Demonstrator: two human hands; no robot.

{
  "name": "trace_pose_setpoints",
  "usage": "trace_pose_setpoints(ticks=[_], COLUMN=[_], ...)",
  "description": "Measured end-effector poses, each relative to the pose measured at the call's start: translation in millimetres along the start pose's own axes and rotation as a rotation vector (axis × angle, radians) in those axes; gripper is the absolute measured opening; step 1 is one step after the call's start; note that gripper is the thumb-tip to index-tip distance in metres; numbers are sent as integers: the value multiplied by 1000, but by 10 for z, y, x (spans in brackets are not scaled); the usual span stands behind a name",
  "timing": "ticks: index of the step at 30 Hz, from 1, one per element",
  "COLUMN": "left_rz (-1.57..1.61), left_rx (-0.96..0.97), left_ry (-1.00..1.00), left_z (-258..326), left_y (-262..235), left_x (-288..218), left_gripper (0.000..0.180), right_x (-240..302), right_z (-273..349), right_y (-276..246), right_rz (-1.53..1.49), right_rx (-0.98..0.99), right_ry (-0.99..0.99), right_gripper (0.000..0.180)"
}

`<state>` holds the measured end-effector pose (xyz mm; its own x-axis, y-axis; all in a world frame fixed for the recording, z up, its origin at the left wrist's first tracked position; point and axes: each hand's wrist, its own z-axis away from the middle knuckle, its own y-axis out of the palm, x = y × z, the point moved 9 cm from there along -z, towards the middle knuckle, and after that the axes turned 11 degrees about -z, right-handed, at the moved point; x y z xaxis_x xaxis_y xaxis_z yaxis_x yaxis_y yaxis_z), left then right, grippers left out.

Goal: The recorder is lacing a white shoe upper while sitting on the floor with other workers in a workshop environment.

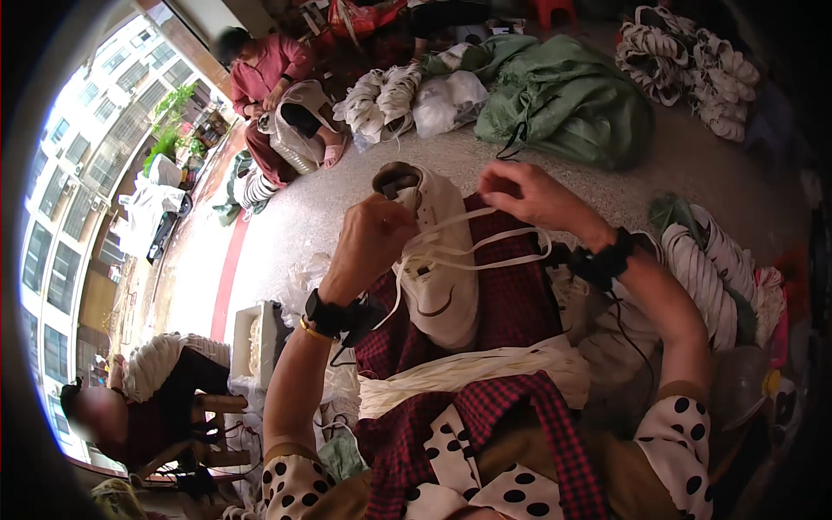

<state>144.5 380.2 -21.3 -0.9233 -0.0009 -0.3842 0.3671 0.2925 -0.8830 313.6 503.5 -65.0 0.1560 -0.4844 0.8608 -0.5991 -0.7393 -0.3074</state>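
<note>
A white sneaker [446,299] rests on my lap, its toe toward me and its heel opening away. Loose white shoelaces [468,258] loop across its front and out to the right. At the shoe's left side my left hand [371,232] is closed, gripping a shoelace by the eyelets; its fingertips are partly hidden. My right hand [539,201], raised off the shoe's right side, pinches a lace drawn taut between the two hands. Across my lap, below the toe, lies a flat bundle of cream laces [485,374] on a red-and-black checked cloth [511,308].
Bundled white shoes [706,260] stand close on my right. Ahead lie green sacks [568,104], plastic bags [449,102] and more shoe bundles [381,100]. A seated person [269,78] works at the far left. Another person [108,425] sits at the lower left beside a white box [250,347].
</note>
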Motion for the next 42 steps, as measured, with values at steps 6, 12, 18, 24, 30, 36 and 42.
trace_pose_setpoints(ticks=[6,12,18,24,30,36,42], left_rz=[92,10,-12,-129,-799,-575,-208], left_rx=[146,187,241,158,-137,-329,-374], left_ry=[-34,101,232,250,-256,-316,-202], left_z=[-68,-139,-165,-124,672,1139,946], left_y=[215,233,284,73,-2041,-1801,-816], left_x=[84,70,-65,-4,2050,2293,1676], left_gripper=[14,11,12,8,7,9,39], right_x=[268,271,348,257,406,302,399], right_z=[-393,-496,-502,-525,-523,-415,-273], right_y=[581,691,709,710,716,605,467], right_rz=[36,173,123,98,162,38,56], right_rx=[302,366,359,394,358,304,126], right_ry=[-96,-247,-247,-139,-258,-110,-10], right_gripper=[41,51,43,35,31,38,20])
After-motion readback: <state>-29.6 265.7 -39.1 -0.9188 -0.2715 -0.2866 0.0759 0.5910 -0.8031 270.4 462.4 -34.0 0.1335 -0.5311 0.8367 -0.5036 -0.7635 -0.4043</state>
